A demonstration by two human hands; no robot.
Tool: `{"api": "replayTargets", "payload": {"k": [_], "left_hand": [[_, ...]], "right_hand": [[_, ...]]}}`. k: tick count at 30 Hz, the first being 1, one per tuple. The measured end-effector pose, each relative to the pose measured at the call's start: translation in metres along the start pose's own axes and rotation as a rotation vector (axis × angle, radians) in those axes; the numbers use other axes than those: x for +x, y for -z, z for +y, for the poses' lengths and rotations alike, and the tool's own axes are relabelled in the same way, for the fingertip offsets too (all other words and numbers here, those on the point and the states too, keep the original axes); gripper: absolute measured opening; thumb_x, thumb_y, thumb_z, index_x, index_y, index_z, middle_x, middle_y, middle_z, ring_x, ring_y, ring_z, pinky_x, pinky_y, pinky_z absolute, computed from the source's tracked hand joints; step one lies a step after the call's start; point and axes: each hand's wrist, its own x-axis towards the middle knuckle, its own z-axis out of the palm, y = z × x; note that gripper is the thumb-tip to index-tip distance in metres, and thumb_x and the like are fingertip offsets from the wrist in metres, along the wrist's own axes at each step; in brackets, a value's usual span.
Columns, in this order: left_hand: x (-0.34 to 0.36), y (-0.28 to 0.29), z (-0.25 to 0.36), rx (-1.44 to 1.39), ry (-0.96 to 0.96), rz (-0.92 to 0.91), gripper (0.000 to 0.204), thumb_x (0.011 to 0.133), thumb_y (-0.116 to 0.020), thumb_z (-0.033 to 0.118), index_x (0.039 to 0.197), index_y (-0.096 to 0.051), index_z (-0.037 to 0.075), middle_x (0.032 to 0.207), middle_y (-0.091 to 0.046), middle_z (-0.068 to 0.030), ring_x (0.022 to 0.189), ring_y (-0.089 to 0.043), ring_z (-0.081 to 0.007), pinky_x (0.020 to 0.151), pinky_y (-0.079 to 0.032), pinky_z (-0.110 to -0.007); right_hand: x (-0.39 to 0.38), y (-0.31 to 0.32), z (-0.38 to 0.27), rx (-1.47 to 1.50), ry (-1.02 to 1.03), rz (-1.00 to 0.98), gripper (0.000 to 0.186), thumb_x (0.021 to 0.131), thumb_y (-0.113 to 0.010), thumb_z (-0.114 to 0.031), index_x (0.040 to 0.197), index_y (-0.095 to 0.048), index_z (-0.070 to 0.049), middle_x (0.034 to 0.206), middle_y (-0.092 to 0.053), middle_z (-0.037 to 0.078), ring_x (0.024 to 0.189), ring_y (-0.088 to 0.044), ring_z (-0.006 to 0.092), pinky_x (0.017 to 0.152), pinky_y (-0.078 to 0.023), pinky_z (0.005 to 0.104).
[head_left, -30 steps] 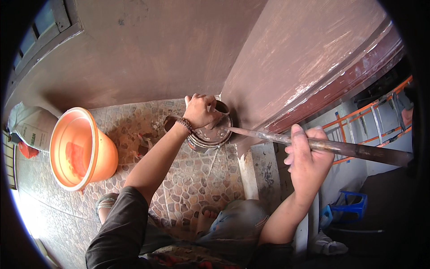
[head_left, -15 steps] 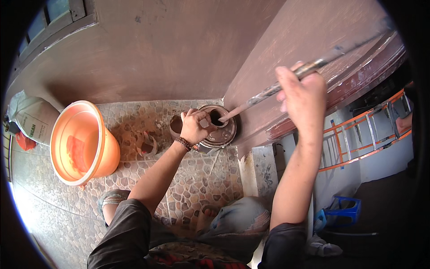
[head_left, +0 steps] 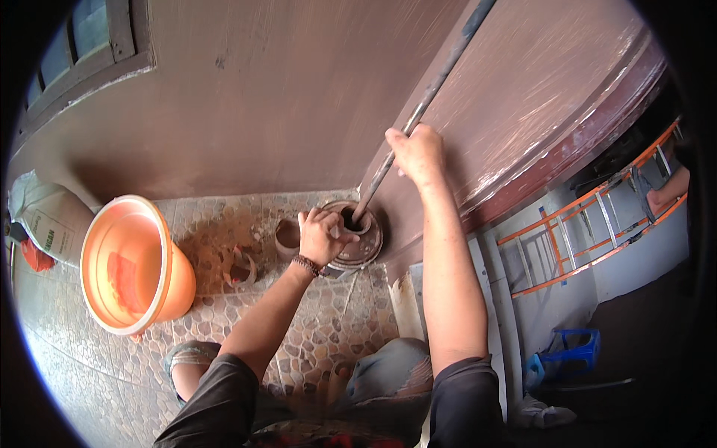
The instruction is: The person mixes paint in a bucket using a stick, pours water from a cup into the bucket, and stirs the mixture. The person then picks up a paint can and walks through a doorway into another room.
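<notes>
A brown-stained paint can (head_left: pixel 371 252) stands on the floor near the wall corner, with a round dark opening in its top. My left hand (head_left: pixel 321 235) is closed at the near left edge of that opening, fingers bent against its raised rim. In my right hand (head_left: pixel 420 154) is a long paint-spattered pole (head_left: pixel 443 73), gripped with the fist wrapped round it. The pole's lower end goes down into the opening, so its tip is hidden. A small brown container (head_left: pixel 287 236) sits just left of the can.
An orange tub (head_left: pixel 178 272) stands at left, beside a filled white sack (head_left: pixel 52 220). A broken curved piece (head_left: pixel 241 269) lies on the pebbled floor. Brown walls (head_left: pixel 299 104) rise ahead and right. An orange ladder (head_left: pixel 582 239) and blue stool (head_left: pixel 571 351) are at right, near another person's foot (head_left: pixel 667 196).
My right hand has swung left, bringing the pole steeper and closer to the wall corner. The pole's end stays in the can. My left hand keeps its place at the rim.
</notes>
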Motion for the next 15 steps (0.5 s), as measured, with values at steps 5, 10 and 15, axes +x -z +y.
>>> {"api": "replayTargets", "payload": {"k": [5,10,15], "left_hand": [[0.013,-0.003,0.010,0.042,-0.054,0.054,0.043,0.056,-0.085,0.045,0.071,-0.060,0.013,0.079,-0.066,-0.0021,0.083,-0.058,-0.0234,0.079,-0.035,-0.040],[0.024,-0.006,0.021,0.035,0.068,-0.029,0.038,0.060,-0.084,0.040,0.072,-0.061,0.011,0.079,-0.066,-0.0037,0.087,-0.058,-0.0262,0.082,-0.034,-0.042],[0.029,-0.007,0.024,0.051,0.105,-0.052,0.039,0.059,-0.085,0.040,0.072,-0.061,0.012,0.074,-0.064,-0.0040,0.083,-0.057,-0.0266,0.080,-0.034,-0.041]], "right_hand": [[0.041,-0.004,0.007,-0.048,-0.147,-0.065,0.036,0.084,-0.064,-0.027,0.070,-0.063,0.006,0.057,-0.064,0.014,0.043,-0.060,0.0172,0.042,-0.049,0.0298],[0.066,-0.013,0.021,-0.021,-0.153,-0.035,0.038,0.085,-0.069,-0.033,0.071,-0.060,0.002,0.056,-0.062,0.011,0.043,-0.059,0.0167,0.041,-0.048,0.0303],[0.084,-0.024,0.039,-0.086,-0.179,0.000,0.040,0.083,-0.068,-0.039,0.084,-0.069,0.000,0.071,-0.069,0.014,0.072,-0.069,0.0270,0.074,-0.054,0.0380]]}}
